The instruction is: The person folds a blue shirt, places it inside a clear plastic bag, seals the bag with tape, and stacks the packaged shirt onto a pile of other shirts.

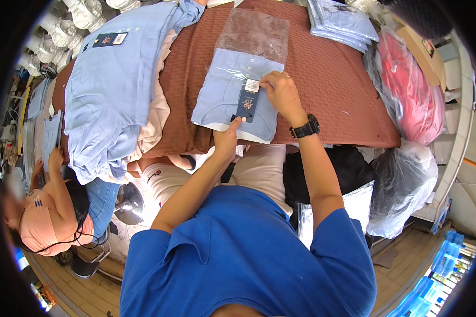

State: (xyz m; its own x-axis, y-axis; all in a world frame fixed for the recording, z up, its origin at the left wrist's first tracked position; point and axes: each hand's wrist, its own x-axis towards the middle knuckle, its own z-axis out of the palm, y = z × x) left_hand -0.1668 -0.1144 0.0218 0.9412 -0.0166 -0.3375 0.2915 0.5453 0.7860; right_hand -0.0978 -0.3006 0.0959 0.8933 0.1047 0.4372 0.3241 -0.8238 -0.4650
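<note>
A folded light-blue shirt [217, 87] lies on the brown-covered table in front of me, partly inside a clear plastic bag [254, 29] whose loose end stretches away from me. On the shirt is a dark navy hang tag [245, 103] with a white barcode sticker [253, 85] at its far end. My left hand [226, 140] has its thumb on the tag's near end, at the shirt's near edge. My right hand [283, 94], with a black watch on the wrist, pinches the sticker's right edge; its other fingers are curled.
Unfolded light-blue shirts [111, 90] are heaped at the left of the table [328, 90]. Bagged folded shirts [341, 24] are stacked at the far right. A bagged red bundle [407, 84] and a cardboard box [420, 50] stand at the right edge. A co-worker [53, 211] sits at left.
</note>
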